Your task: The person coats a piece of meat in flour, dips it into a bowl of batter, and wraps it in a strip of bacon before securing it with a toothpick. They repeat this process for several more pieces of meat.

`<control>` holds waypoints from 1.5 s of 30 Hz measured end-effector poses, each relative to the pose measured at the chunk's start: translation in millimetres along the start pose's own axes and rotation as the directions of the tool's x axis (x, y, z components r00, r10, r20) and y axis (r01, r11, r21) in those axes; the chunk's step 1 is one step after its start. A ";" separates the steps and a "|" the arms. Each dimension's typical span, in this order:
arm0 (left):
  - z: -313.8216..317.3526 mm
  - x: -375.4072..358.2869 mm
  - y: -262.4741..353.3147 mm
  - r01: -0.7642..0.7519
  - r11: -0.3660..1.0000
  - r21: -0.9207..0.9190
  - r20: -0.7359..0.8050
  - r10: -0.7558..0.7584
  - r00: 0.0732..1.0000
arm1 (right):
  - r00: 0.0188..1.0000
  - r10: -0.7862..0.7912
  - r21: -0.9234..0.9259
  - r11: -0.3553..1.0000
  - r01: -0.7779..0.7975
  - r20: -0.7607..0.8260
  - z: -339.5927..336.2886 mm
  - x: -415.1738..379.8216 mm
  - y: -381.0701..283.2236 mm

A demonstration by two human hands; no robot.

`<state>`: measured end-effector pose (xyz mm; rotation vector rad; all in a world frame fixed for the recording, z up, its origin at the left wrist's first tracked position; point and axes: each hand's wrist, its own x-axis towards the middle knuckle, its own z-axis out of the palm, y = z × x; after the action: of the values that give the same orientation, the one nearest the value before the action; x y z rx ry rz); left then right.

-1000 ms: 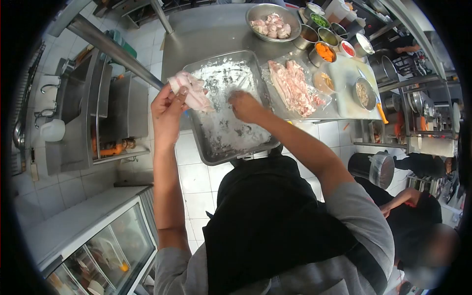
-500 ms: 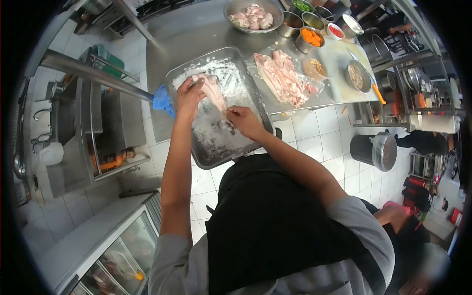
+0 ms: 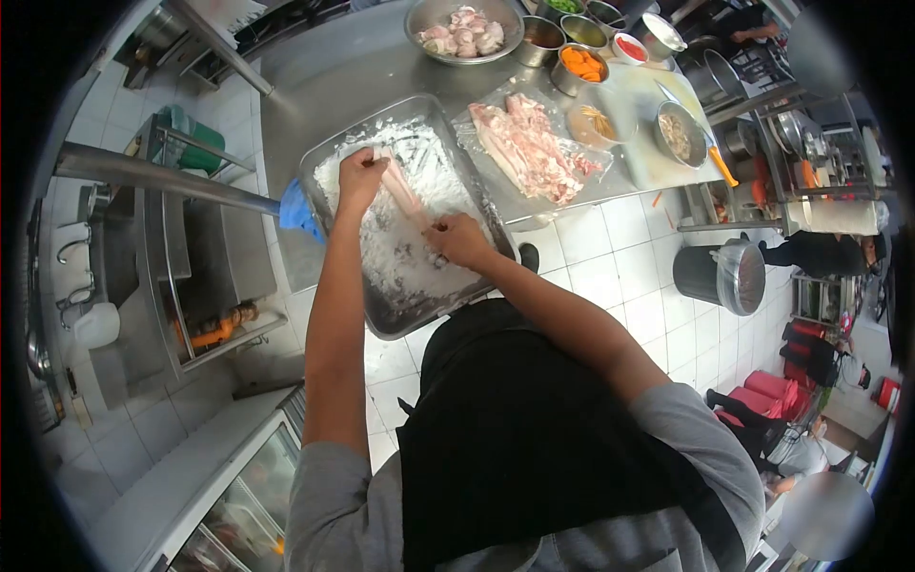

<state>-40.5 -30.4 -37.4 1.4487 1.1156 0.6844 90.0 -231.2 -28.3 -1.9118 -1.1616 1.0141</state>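
Observation:
A pale pink strip of raw meat is stretched diagonally between my hands over a metal tray. White flour covers much of the tray's bottom. My left hand pinches the strip's far end near the tray's left side. At the near end, my right hand has its fingers closed on the meat, low over the flour. To the right of the tray, more raw, fatty meat slices lie on a clear plastic sheet.
Behind the tray stands a steel bowl of meat pieces. Small containers, including one with orange pieces, line the back right. A knife and a small bowl rest on the cutting board. A blue cloth hangs by the post.
My left hand has shifted its grip at the strip's far end, and the strip now looks narrower and straighter. My right hand still holds the near end. The whole view has shifted slightly.

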 end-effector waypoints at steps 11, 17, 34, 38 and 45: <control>11.1 -11.8 18.5 -0.292 0.606 0.740 -0.063 0.495 0.867 | 0.960 -0.058 -0.198 0.973 0.115 0.274 -11.1 -12.8 2.7; 23.4 -55.8 23.6 -0.467 0.547 0.695 0.278 0.395 0.876 | 0.917 -0.147 -0.441 0.841 0.313 0.370 -39.4 -29.2 -7.8; 286.3 -89.6 149.9 -0.637 0.768 0.072 0.366 0.573 0.733 | 0.878 -0.201 -0.504 0.862 -0.052 -0.435 -488.1 46.2 152.8; 404.4 -68.1 174.9 -0.635 0.762 0.126 0.580 0.463 0.670 | 0.910 -0.346 -0.669 0.735 0.111 -0.229 -499.0 64.8 179.8; 524.3 -15.7 118.4 -0.659 0.727 0.194 0.555 0.472 0.684 | 0.959 -0.281 -0.784 0.606 0.138 -0.048 -490.3 101.4 201.9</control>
<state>449.0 -252.6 -27.4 2.2170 0.3824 0.4972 626.0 -286.4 6.1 -2.3426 -1.8735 0.1680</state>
